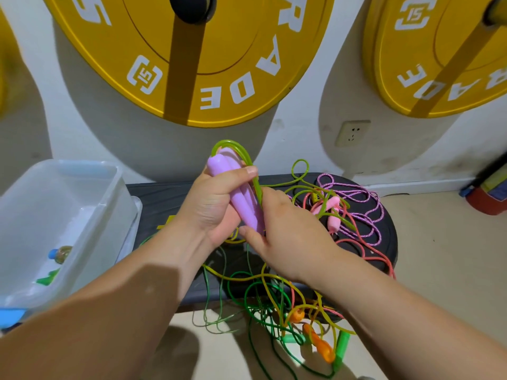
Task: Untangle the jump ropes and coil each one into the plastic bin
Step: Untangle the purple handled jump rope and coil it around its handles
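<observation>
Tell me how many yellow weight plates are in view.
2 for certain: the centre plate up top and the right plate, partly cut off. A blurred yellow sliver at the left edge may be a third.

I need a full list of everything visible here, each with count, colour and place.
black platform: one, black, centre
plastic bin: one, clear, left
purple handles: two, lilac, held up at centre
green cord: one, green, arching over the purple handles
pink handles: two, pink, on the platform
braided rope: one, pink-purple, platform's right
red cord: one, coral, platform's right edge
loose cords: several, green and yellow, platform to floor
orange handles: two, orange, floor
green handles: two, green, floor
weight plates: two, yellow, on the wall
wall socket: one, white, wall
left hand: grips the purple handles
right hand: thumb touches the handles' lower end
</observation>
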